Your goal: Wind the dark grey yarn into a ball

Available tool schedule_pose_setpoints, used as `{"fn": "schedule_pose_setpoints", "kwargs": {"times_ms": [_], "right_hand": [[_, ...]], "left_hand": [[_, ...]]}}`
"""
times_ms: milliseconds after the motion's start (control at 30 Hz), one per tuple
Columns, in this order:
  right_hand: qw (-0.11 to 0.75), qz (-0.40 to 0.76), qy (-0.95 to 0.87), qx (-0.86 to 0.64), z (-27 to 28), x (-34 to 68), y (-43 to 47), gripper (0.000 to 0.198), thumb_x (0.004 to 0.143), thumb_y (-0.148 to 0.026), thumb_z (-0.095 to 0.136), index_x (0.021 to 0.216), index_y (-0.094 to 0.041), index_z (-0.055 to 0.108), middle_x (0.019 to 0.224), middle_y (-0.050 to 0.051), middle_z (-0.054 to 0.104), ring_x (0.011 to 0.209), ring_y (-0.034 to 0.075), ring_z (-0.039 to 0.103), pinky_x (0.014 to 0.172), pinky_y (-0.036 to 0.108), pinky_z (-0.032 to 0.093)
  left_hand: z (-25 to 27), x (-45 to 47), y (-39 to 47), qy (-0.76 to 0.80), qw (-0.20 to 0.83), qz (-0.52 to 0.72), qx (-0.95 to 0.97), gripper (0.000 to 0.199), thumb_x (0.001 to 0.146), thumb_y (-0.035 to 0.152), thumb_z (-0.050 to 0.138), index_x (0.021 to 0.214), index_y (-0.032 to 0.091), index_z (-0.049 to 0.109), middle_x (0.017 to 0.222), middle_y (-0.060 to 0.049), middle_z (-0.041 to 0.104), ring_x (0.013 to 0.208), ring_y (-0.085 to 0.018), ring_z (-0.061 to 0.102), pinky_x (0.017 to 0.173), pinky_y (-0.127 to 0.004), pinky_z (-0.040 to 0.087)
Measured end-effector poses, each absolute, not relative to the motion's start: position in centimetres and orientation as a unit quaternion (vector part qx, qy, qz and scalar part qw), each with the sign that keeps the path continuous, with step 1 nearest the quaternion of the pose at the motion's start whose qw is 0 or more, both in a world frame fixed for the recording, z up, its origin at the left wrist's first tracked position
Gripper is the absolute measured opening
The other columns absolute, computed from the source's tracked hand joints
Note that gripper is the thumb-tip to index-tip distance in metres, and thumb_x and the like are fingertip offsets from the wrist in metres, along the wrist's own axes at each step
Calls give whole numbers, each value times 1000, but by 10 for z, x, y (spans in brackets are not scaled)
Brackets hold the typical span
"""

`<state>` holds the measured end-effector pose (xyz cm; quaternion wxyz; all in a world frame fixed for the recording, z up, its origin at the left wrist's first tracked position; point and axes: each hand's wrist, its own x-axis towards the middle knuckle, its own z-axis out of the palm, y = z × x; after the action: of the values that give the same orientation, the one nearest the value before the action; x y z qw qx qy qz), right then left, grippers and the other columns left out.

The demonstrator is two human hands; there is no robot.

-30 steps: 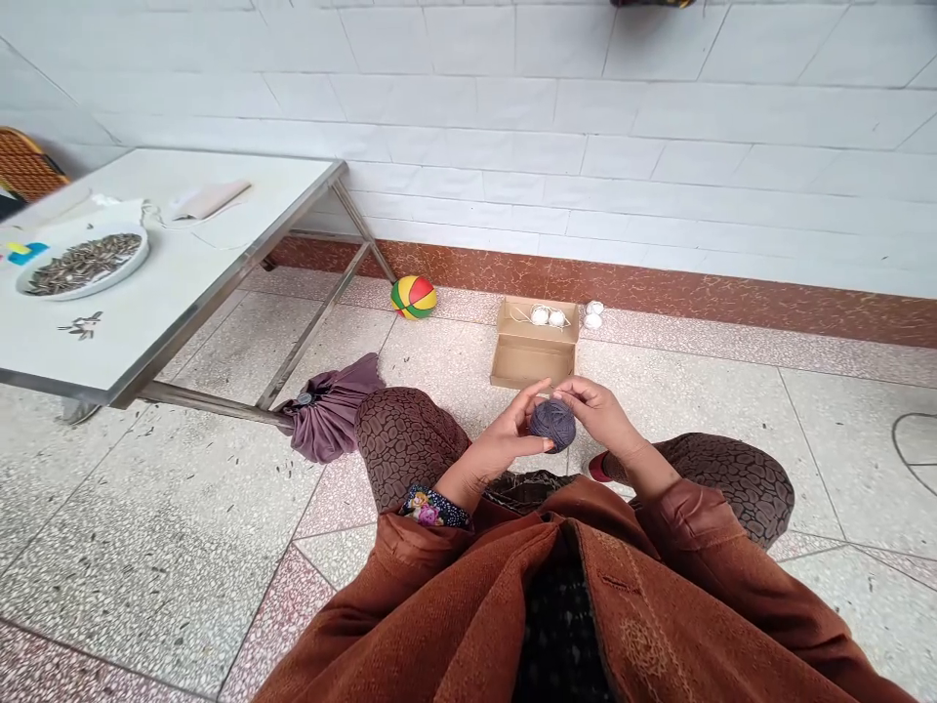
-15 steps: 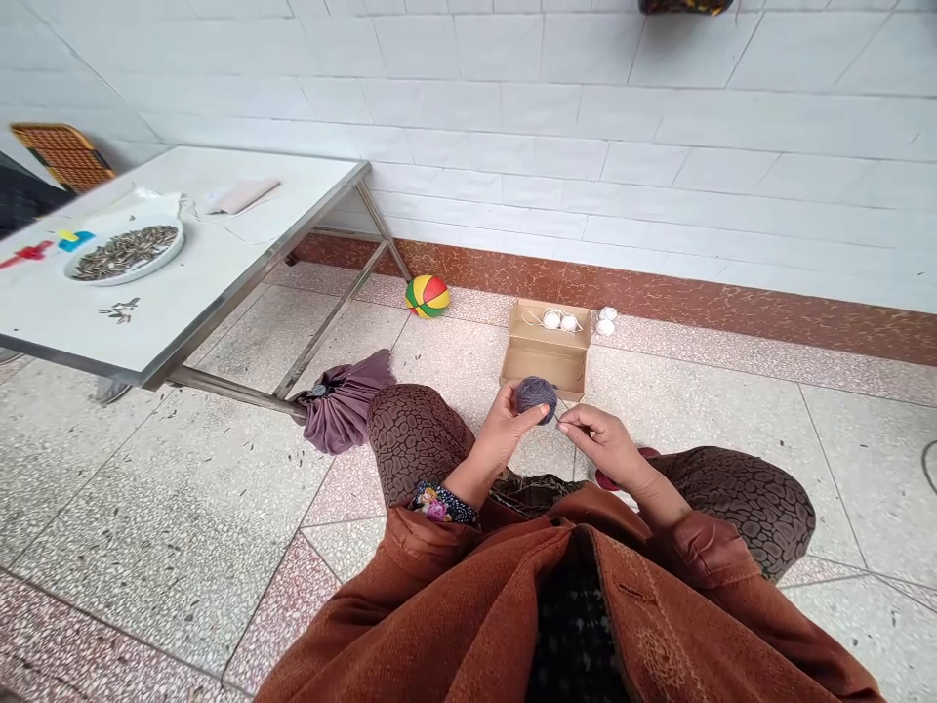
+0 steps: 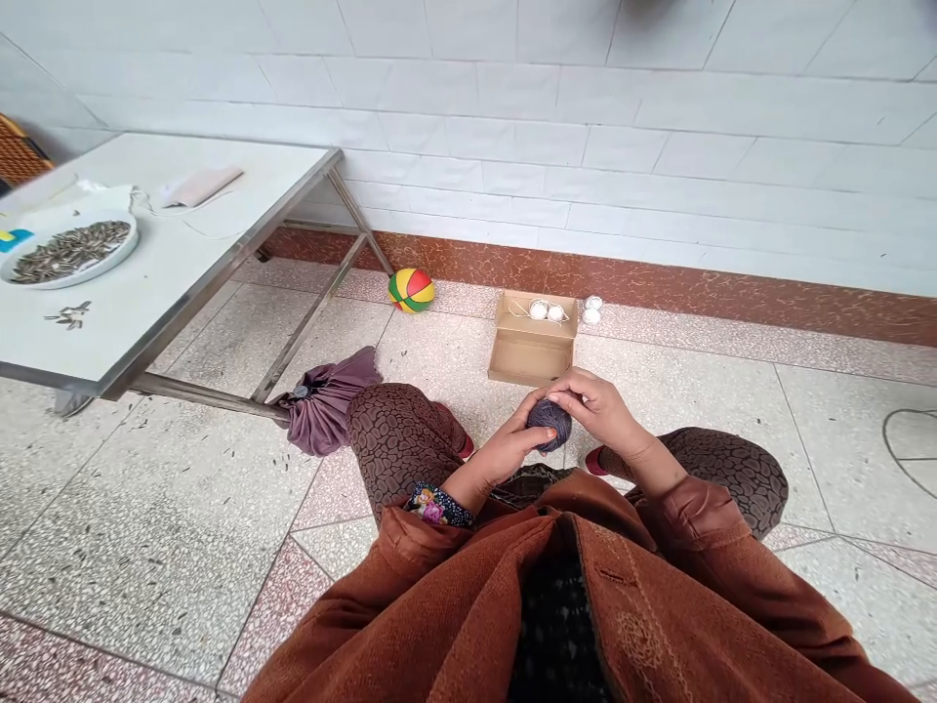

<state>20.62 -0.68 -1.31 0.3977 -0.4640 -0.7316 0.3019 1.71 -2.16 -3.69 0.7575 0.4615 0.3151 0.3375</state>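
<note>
A dark grey-purple ball of yarn [image 3: 549, 425] sits in my left hand [image 3: 516, 439], whose fingers wrap its left side with the thumb across the front. Close against the top right of the ball, my right hand [image 3: 596, 410] is pinched at the yarn; the strand between its fingertips is too fine to make out now. Beyond my hands an open cardboard box [image 3: 531, 359] lies on the floor. White balls of yarn [image 3: 547, 310] rest on its raised lid, and more white balls [image 3: 591, 310] are beside it.
A multicoloured ball [image 3: 411, 291] lies near the wall. To the left stands a metal-framed table [image 3: 220, 234] with a plate [image 3: 132, 249] of sunflower seeds. A purple cloth bag [image 3: 326, 400] leans by the table leg. A wire loop [image 3: 889, 449] shows at right.
My right hand has moved up and in to the top of the yarn ball, from holding a strand out at its right. The view has shifted a little to the right.
</note>
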Motion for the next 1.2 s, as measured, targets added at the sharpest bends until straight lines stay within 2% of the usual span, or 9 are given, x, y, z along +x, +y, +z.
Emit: {"fn": "schedule_pose_setpoints", "kwargs": {"times_ms": [167,267,467,633,733,900,1067,1200], "right_hand": [[413,436,-626,-497,-31,201,-8,26,96,-45,59,87,-22,66,77,0,64,71,16,57,68,28,47],[410,468,-599,-504,-42,200,-13,28,95,-48,58,85,-21,63,71,-2,58,66,15,53,65,27,45],[421,423,-614,-516,-53,199,-18,27,94,-47,58,85,-22,63,78,1,64,73,17,57,71,29,48],[421,361,-634,-539,-54,199,-19,26,97,-45,55,89,-23,66,80,2,69,74,19,62,71,31,50],[414,316,-669,-531,-49,199,-23,24,98,-42,56,88,-23,67,81,4,70,75,19,63,72,32,51],[370,290,-750,-465,-29,197,-31,21,100,-35,56,88,-23,68,78,4,68,72,18,63,70,31,50],[349,259,-792,-429,-11,197,-31,22,102,-34,55,92,-24,71,76,3,63,67,16,58,65,29,46],[359,241,-790,-435,-10,204,-18,25,102,-40,56,92,-25,74,81,5,66,76,19,62,72,31,49]], "left_hand": [[-25,12,-24,274,824,311,387,87,75,37,69,156,34,37,116,-7,63,81,-18,61,71,-32,45],[-19,10,-21,257,839,324,353,85,74,40,67,154,32,41,115,-8,65,78,-18,63,66,-30,41],[-17,10,-17,255,851,355,293,65,80,46,61,141,25,54,121,-11,67,85,-21,65,70,-33,45],[-21,9,-12,265,833,394,284,64,75,39,75,135,28,52,132,-9,63,102,-23,67,86,-38,51],[-27,10,-8,302,798,432,293,61,73,34,81,127,26,53,127,-7,64,109,-22,65,96,-40,50],[-41,12,-5,392,689,500,349,59,69,32,85,118,24,54,120,-5,65,110,-19,61,99,-36,47],[-42,9,-8,430,632,426,484,60,68,35,87,119,20,57,116,-6,66,107,-21,60,98,-35,45],[-36,7,-12,385,665,338,543,57,71,39,86,118,20,61,111,-6,67,102,-21,60,92,-34,46]]}}
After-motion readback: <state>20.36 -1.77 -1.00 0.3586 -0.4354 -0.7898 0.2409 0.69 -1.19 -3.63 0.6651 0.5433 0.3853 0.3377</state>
